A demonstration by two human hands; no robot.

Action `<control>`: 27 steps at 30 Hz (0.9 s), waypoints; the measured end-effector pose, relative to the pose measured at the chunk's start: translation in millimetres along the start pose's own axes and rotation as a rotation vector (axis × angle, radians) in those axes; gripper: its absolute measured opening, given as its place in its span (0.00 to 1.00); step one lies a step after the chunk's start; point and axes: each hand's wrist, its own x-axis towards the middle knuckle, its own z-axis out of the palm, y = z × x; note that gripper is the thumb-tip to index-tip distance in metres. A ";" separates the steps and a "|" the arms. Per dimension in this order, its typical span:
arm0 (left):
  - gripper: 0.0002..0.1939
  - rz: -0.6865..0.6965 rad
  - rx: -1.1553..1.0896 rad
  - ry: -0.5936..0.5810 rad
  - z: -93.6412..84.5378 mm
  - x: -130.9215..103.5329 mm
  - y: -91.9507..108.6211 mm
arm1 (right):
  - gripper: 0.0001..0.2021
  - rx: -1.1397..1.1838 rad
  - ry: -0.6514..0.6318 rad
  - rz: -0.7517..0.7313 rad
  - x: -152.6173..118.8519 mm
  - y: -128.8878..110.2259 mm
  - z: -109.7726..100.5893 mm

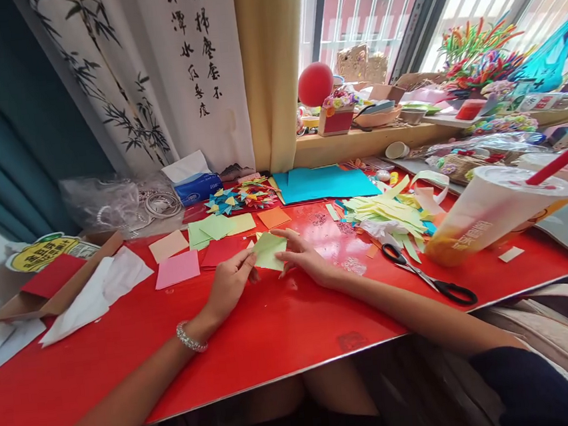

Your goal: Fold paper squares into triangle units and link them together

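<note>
Both hands meet on a folded sheet of light green paper [269, 250] lying near the middle of the red tabletop [275, 334]: the left hand [229, 284], a beaded bracelet [190, 338] on its wrist, pinches the sheet's left edge between thumb and fingers, while the right hand [303, 257] lies flat with fingers spread, pressing down on the sheet's right side. Just behind and left of the paper lie loose coloured squares, among them a pink square [177, 269], a tan one [168, 245] and an orange one [274, 217]. Further toward the far edge sit small folded paper pieces [239, 196] and a blue sheet [325, 183]. Toward the right edge are a heap of yellow-green strips [389, 211], black-handled scissors [428, 276] and a lidded drink cup [494, 209] lying tilted. White tissue [95, 291] lies near the left edge.
</note>
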 end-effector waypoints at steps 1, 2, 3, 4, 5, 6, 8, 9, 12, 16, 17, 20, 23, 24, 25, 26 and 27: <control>0.17 -0.005 -0.017 -0.005 0.1 -0.3 0.3 | 0.28 -0.015 0.005 0.000 0.6 1.8 -0.1; 0.16 -0.017 -0.049 -0.009 0.3 -0.3 0.4 | 0.28 -0.024 0.012 -0.003 1.4 3.6 -0.5; 0.16 -0.033 -0.090 -0.008 0.4 -0.1 0.3 | 0.28 -0.028 0.023 -0.009 2.2 5.0 -1.2; 0.16 -0.051 -0.136 -0.009 0.5 0.5 0.1 | 0.27 -0.025 0.036 -0.017 3.0 6.0 -2.1; 0.15 -0.068 -0.177 -0.014 0.7 1.5 -0.2 | 0.26 -0.020 0.054 -0.029 3.5 6.2 -3.0; 0.15 -0.082 -0.209 -0.023 0.9 2.7 -0.7 | 0.25 -0.015 0.079 -0.042 3.8 5.7 -3.9; 0.15 -0.106 -0.237 -0.055 1.6 5.4 -1.7 | 0.22 -0.027 0.123 -0.061 3.4 2.8 -4.9; 0.16 -0.118 -0.241 -0.070 2.1 6.6 -2.4 | 0.20 -0.039 0.134 -0.063 2.8 0.8 -5.1; 0.20 -0.138 -0.282 -0.076 3.8 9.0 -5.1 | 0.12 -0.077 0.108 -0.040 0.7 -4.4 -4.3; 0.23 -0.109 -0.324 -0.047 5.3 7.7 -8.4 | 0.10 -0.112 0.051 0.022 -0.8 -6.7 -2.8; 0.23 -0.088 -0.296 -0.024 5.5 6.5 -8.4 | 0.10 -0.120 0.040 0.042 -1.0 -7.0 -2.4; 0.22 -0.022 -0.192 0.121 5.8 1.8 -5.5 | 0.11 -0.137 -0.012 0.113 -2.3 -9.2 -0.3; 0.19 0.019 -0.050 0.233 5.7 -2.5 0.3 | 0.14 -0.145 -0.116 0.207 -4.4 -11.7 3.2; 0.17 0.030 0.001 0.227 5.7 -3.3 2.1 | 0.15 -0.141 -0.145 0.231 -5.0 -11.8 4.2; 0.17 0.039 0.032 0.214 5.8 -3.5 3.6 | 0.15 -0.130 -0.159 0.244 -5.3 -11.4 4.8; 0.18 0.041 0.029 0.206 6.0 -3.3 4.6 | 0.16 -0.115 -0.155 0.244 -5.4 -10.8 4.9; 0.22 0.034 -0.019 0.207 6.1 -2.6 5.1 | 0.16 -0.097 -0.136 0.234 -5.2 -9.9 4.7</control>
